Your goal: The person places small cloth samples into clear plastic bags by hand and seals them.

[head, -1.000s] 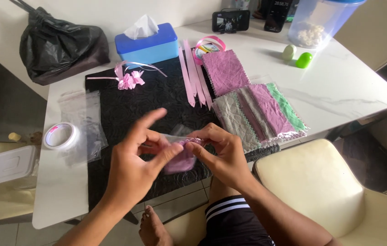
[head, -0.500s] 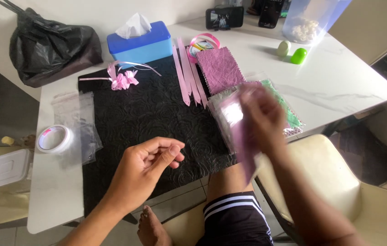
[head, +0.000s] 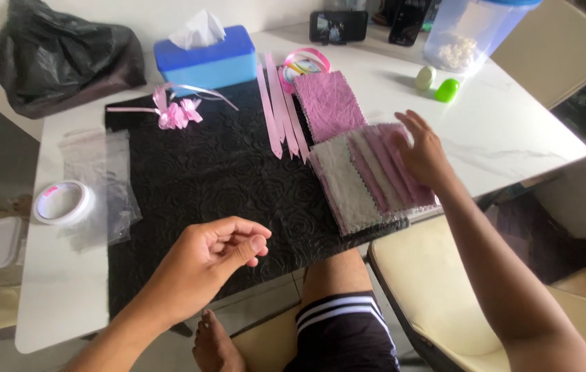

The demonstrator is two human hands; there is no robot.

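The right hand [head: 422, 153] lies flat with its fingers spread apart on a fanned stack of pink, grey and green textured paper squares with pinked edges [head: 368, 180], pressing on the far right side of the stack and closed on nothing. The stack rests at the right edge of a black rose-embossed sheet [head: 203, 179] that covers the middle of the white marble-look bench [head: 506, 138]. Just beyond the fingertips of that hand sits a single purple crinkled square [head: 329, 105], and to its left lie several strips of pale pink ribbon [head: 280, 114], side by side and nearly touching the stack's upper corner. Farther out from the right hand are a pale green egg-shaped piece [head: 425, 77] and a bright green one [head: 447, 90], with a clear plastic tub with a blue lid [head: 472, 34] behind them. The left hand [head: 213, 258] hovers over the near edge of the black sheet, well apart from the stack, its fingers curled loosely with the thumb against the forefinger; whether anything small is pinched there cannot be told. To the left of this hand a roll of clear tape [head: 63, 202] sits on clear plastic bags [head: 103, 182]. Beyond it a pink ribbon bow [head: 176, 114] lies on the sheet's far end, near a blue tissue box [head: 204, 58] and a black plastic bag [head: 65, 52].
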